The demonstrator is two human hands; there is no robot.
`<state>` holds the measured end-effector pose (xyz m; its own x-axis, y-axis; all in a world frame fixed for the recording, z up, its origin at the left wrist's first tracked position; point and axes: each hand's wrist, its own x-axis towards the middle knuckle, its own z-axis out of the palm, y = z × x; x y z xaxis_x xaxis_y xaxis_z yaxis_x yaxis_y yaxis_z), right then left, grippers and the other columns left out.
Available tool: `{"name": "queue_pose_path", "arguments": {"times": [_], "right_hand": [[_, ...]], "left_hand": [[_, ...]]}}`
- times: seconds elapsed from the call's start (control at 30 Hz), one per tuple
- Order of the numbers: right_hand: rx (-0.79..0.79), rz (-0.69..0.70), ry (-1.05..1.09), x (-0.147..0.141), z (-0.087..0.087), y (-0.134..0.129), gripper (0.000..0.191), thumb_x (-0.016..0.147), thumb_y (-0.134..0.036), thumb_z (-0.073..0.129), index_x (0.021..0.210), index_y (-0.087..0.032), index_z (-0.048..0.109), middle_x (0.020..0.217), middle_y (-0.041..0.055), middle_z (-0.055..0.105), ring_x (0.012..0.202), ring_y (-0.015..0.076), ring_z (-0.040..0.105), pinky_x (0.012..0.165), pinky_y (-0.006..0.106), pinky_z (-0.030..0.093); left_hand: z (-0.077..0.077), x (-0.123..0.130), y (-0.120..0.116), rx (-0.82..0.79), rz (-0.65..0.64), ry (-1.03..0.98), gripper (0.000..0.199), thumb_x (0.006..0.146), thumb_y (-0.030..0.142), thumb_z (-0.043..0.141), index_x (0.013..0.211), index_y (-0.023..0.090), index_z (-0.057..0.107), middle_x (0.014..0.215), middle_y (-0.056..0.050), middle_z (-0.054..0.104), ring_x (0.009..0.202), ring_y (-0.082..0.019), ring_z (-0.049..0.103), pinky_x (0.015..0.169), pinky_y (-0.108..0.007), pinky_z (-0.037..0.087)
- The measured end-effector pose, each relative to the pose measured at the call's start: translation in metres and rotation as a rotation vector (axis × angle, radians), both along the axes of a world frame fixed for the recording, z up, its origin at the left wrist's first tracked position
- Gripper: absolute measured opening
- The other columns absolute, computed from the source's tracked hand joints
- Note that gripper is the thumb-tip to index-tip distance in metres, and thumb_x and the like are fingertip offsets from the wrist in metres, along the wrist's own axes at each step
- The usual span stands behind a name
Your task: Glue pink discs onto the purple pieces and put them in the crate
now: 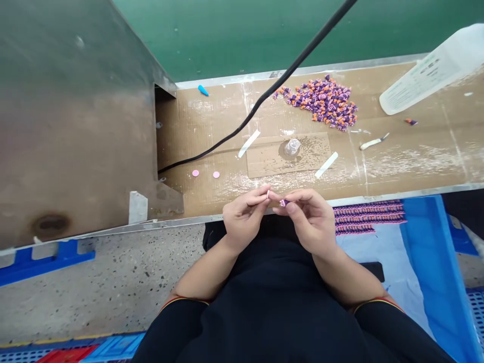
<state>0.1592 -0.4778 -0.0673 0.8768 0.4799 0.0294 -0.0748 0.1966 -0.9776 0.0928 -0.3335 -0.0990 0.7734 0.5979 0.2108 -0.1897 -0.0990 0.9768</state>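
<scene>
Above the near edge of the table, my left hand pinches a thin pale disc, seen nearly edge-on. Close beside it, my right hand grips a small purple and pink piece between thumb and fingers. The fingertips of both hands almost meet. Two flat pink discs lie on the table to the left. Beyond my hands, a small clear cup stands on a speckled cardboard sheet. A heap of small purple, orange and pink pieces lies farther back.
A black cable crosses over the table. At left stands a large metal box. A white bottle, a white-handled tool and a blue tip lie about. Rows of pieces fill part of a blue tray below right.
</scene>
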Motion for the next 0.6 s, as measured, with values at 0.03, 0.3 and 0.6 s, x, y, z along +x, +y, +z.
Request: {"name": "queue_pose_path", "arguments": {"times": [0.03, 0.3, 0.6], "right_hand": [[0.031, 0.023, 0.082, 0.000, 0.001, -0.002, 0.016, 0.104, -0.045, 0.080, 0.105, -0.030, 0.075, 0.094, 0.0007, 0.082, 0.102, 0.0242, 0.087, 0.077, 0.035, 0.077], [0.161, 0.166, 0.424, 0.011, 0.000, -0.008, 0.028, 0.095, -0.050, 0.091, 0.101, -0.030, 0.072, 0.090, -0.0054, 0.081, 0.100, 0.0206, 0.088, 0.082, 0.030, 0.076], [0.101, 0.057, 0.157, 0.002, -0.002, -0.004, 0.020, 0.101, -0.048, 0.084, 0.104, -0.031, 0.075, 0.090, -0.0022, 0.082, 0.090, 0.0215, 0.087, 0.069, 0.031, 0.074]], "left_hand": [[0.000, -0.002, 0.004, 0.119, -0.006, -0.030, 0.003, 0.098, 0.030, 0.085, 0.099, 0.028, 0.087, 0.112, -0.005, 0.086, 0.102, -0.024, 0.086, 0.093, -0.038, 0.074], [0.003, 0.004, 0.033, 0.660, -0.033, -0.339, 0.030, 0.095, 0.011, 0.082, 0.116, 0.032, 0.084, 0.116, -0.001, 0.085, 0.092, -0.016, 0.085, 0.083, -0.025, 0.072], [0.015, 0.005, 0.005, -0.217, -0.073, -0.092, 0.019, 0.099, 0.042, 0.085, 0.096, 0.023, 0.082, 0.099, -0.006, 0.085, 0.087, -0.019, 0.084, 0.080, -0.031, 0.073]]}}
